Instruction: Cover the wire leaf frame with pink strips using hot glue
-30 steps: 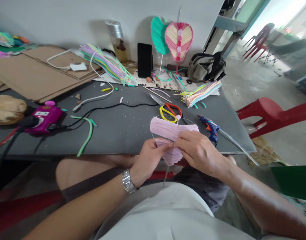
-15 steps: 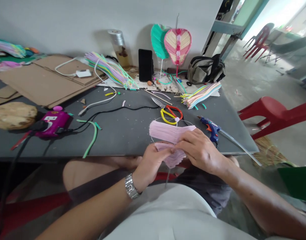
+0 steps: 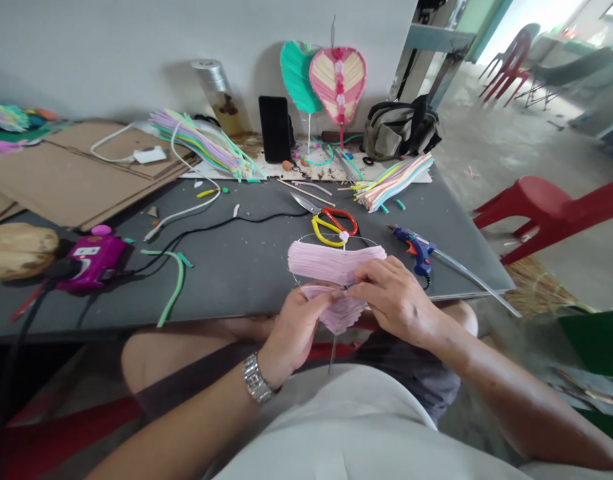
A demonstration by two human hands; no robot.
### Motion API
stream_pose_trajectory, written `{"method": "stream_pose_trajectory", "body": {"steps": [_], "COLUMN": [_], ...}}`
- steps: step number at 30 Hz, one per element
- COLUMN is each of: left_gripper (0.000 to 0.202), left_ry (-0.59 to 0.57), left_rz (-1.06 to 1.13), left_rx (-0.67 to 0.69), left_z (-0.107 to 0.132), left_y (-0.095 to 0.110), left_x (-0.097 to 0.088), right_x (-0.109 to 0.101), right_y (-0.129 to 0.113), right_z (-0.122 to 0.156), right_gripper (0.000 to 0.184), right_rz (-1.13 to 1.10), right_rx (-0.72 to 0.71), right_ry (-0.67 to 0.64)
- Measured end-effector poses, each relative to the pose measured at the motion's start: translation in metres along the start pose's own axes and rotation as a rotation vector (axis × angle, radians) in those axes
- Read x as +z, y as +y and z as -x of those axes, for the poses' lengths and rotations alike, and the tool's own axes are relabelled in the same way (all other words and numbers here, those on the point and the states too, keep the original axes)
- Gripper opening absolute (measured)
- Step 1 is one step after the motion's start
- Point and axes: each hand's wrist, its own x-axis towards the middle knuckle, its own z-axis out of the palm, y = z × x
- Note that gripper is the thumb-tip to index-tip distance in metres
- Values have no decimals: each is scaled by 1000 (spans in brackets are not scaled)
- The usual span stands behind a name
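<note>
A pink heart-shaped piece made of pipe cleaners on a wire frame [image 3: 331,263] is held over the near edge of the grey table [image 3: 246,267]. My left hand [image 3: 293,327] pinches its lower left side from below, a metal watch on the wrist. My right hand [image 3: 396,300] grips its lower right side, fingers curled over the pink strips. A thin wire stem hangs down from the piece between my hands.
Red-and-yellow scissors [image 3: 331,223] and a blue glue gun [image 3: 416,245] lie just behind the piece. A purple glue gun [image 3: 89,257] with black cord, green strips [image 3: 173,280], pastel pipe-cleaner bundles [image 3: 396,177], cardboard sheets [image 3: 71,170], a phone [image 3: 275,128], finished fans [image 3: 336,77] and a bag [image 3: 393,130] sit farther back. Red chair [image 3: 546,207] at right.
Both hands keep hold of the pink piece with small finger shifts. The view has swung a little, so the table items sit slightly left of before.
</note>
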Motion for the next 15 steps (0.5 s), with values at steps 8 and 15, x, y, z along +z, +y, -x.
{"method": "stream_pose_trajectory", "body": {"steps": [8,15], "left_gripper": [27,22], "left_ry": [18,185], "left_rz": [-43,-131], "left_rx": [2,83], "left_z": [-4,-9], "left_y": [-5,-5], "left_x": [-2,-9], "right_x": [1,0], "right_y": [1,8], "right_z": [2,12], "right_gripper": [29,25], "right_rz": [-21,24], "right_rx": [23,123], "right_ry": [1,154]}}
